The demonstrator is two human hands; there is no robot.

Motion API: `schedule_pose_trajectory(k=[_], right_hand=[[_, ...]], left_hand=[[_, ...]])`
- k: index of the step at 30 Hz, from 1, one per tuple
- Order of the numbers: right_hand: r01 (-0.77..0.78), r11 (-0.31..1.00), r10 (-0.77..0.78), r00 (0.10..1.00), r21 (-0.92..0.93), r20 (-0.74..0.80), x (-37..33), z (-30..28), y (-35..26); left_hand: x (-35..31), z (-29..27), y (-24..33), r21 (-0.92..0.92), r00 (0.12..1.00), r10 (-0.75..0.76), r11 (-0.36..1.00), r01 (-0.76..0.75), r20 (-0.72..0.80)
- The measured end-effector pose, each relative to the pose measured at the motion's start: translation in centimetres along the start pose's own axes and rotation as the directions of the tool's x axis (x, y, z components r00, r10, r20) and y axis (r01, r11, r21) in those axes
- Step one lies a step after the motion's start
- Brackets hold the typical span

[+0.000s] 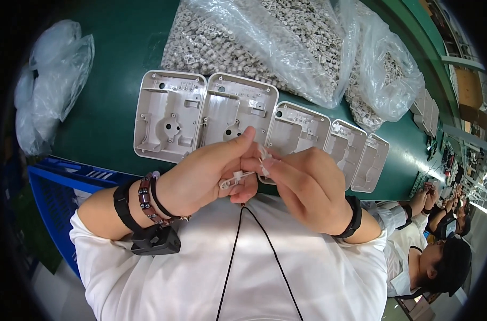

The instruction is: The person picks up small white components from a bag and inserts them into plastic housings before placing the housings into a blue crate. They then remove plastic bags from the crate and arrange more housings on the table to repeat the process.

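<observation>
Both my hands meet in front of my chest, above the near edge of the green table. My left hand is turned palm up, its fingers curled around a small white plastic part lying across them. Between thumb and fingertips, my right hand pinches another small white plastic piece, right at the left fingers. Just beyond the hands stands a row of several pale grey plastic housings, open side up, with posts and holes inside. My hands hide the near parts of the middle housings.
Clear plastic bags full of small white parts lie behind the housings. A crumpled clear bag rests at the far left, above a blue crate. More grey housings sit farther right. Co-workers work along the table on my right.
</observation>
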State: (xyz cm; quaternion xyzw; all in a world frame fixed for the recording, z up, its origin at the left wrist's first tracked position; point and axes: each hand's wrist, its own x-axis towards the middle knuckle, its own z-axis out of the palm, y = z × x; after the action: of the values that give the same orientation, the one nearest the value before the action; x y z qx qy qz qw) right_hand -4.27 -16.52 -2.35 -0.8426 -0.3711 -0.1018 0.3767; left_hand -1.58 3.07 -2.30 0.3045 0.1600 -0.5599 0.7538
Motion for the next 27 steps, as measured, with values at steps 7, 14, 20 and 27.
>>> schedule_pose_trajectory(k=[7, 14, 20, 27], right_hand=[[-0.143, 0.989, 0.145, 0.987, -0.034, 0.07, 0.5, 0.0, -0.1], [-0.142, 0.99, 0.143, 0.985, -0.024, 0.095, 0.6, -0.4, -0.3], [-0.159, 0.987, 0.158, 0.985, -0.011, -0.064, 1.9, -1.9, 0.9], [-0.015, 0.989, 0.079, 0.891, -0.145, 0.447, 4.3, -0.2, 3.6]], left_hand=[[0.2, -0.3, -0.3, 0.069, 0.998, 0.056, 0.996, -0.054, -0.029], [0.2, -0.9, -0.3, 0.179, 0.996, 0.077, 0.98, -0.085, 0.046], [0.2, -0.3, -0.3, 0.44, 0.987, 0.01, 0.894, -0.082, 0.163], [-0.3, 0.1, -1.2, 0.659, 0.919, -0.209, 0.749, -0.068, 0.333]])
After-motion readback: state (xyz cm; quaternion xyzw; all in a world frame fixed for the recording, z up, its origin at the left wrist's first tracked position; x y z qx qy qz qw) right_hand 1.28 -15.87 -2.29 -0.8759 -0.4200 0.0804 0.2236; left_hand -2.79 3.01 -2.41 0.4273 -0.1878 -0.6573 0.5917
